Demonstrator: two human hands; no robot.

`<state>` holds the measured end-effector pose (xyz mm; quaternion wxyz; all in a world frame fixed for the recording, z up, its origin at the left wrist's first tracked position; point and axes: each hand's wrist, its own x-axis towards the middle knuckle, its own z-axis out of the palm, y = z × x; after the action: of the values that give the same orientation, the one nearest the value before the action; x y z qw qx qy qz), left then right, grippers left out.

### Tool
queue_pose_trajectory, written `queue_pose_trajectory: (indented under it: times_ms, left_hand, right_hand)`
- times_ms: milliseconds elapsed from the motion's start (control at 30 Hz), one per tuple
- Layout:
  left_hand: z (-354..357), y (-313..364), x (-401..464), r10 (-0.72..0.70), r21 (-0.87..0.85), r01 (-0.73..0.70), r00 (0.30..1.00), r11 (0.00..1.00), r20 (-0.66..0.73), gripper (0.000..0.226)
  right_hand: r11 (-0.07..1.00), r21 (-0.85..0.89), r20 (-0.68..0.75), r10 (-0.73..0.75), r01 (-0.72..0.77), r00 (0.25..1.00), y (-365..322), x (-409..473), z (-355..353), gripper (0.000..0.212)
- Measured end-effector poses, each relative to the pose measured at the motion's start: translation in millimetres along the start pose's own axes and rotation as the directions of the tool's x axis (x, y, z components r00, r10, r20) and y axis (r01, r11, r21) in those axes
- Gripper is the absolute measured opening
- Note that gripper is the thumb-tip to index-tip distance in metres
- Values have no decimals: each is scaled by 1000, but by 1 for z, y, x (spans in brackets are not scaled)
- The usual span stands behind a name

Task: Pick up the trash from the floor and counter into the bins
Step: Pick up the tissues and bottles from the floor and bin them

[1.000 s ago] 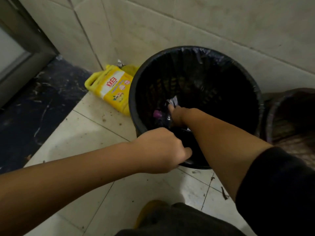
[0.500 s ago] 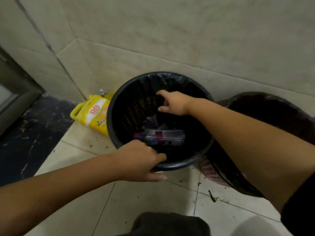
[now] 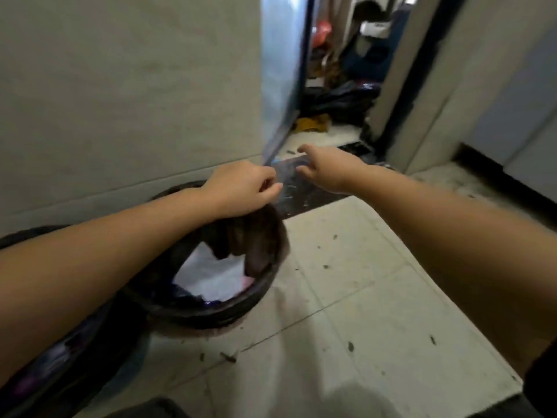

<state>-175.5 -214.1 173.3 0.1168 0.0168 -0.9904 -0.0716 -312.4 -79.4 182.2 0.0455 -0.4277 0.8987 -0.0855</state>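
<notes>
A round bin with a dark liner (image 3: 211,315) stands on the tiled floor against the wall, with white paper (image 3: 208,276) and dark scraps inside. My left hand (image 3: 241,188) hovers over its far rim, fingers curled together, nothing visible in them. Stretched out beyond the bin, my right hand (image 3: 325,170) is above a dark threshold strip (image 3: 304,200) with fingers spread and empty. A second black bin (image 3: 60,366) shows partly at the lower left under my left forearm. Small bits of debris (image 3: 351,346) dot the pale tiles.
A shiny metal door edge (image 3: 280,70) stands open just past the bins. Through the doorway lie black bags (image 3: 340,101) and something yellow (image 3: 312,123) on the floor. A wall with a dark skirting (image 3: 482,164) runs along the right.
The view has swung right from the first black bin to the second one. My right hand has come out of the bin and reached forward; my left hand let go of the first bin's rim.
</notes>
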Motion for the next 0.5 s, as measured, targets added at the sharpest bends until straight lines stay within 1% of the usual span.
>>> queue_pose_trajectory:
  times_ms: [100,200,300,367,500]
  left_hand:
    - [27,78,67,143,-14,-142,988,990,60,30]
    - [62,171,119,278,-78,-270,951,960,137,33]
    - [98,269,154,388,-107,-374,896,921,214,32]
    - [122,335,165,459,-145,-436,851,888,257,31]
    - [166,449,162,542,-196,-505,787,841,295,28]
  right_hand:
    - [974,-60,23,219,-218,975,109,-65,-15,48]
    - [900,-65,73,435,-431,897,202,-148,-23,53]
    - [780,-47,82,626,-624,776,277,-238,-27,54]
    - [687,-37,80,726,-725,683,317,-298,-25,55]
    - [505,4,138,854,-863,501,370,-408,-6,55]
